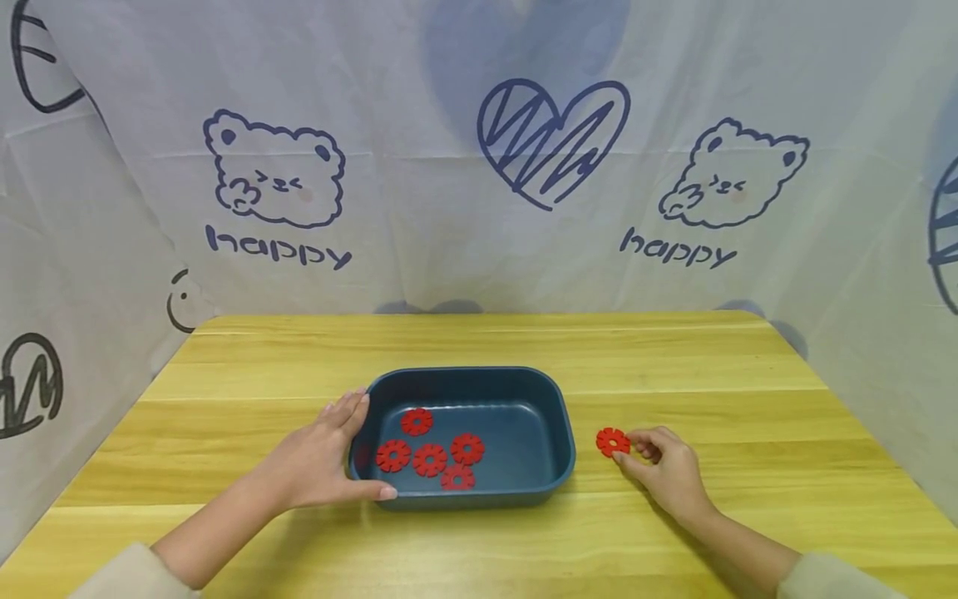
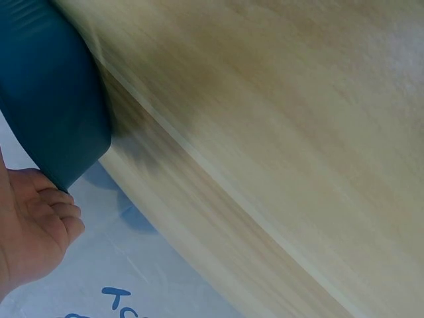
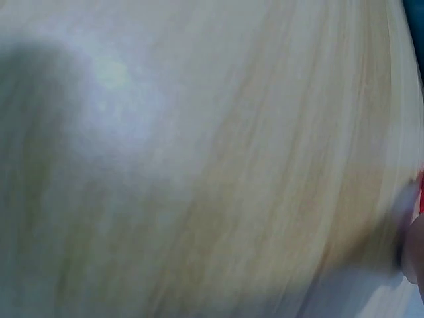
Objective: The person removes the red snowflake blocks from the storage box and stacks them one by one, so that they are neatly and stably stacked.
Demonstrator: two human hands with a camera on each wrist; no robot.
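A dark blue rectangular basin (image 1: 524,497) with rounded corners stands on the table, and several red notched plastic discs (image 1: 430,459) lie in its left half. My left hand (image 1: 322,462) grips the left end of the basin, thumb along the near rim and fingers by the far left corner. In the left wrist view, that hand's fingers (image 2: 63,215) curl at the rim. To the right of the basin, my right hand (image 1: 669,474) pinches one red notched disc (image 1: 609,442) by its right edge. The right wrist view catches only a sliver of this hand and disc.
The yellow wood-grain table (image 1: 748,383) extends around the basin on all sides. Behind it and at both sides hangs a white cloth (image 1: 419,233) printed with bears, hearts and the word "happy".
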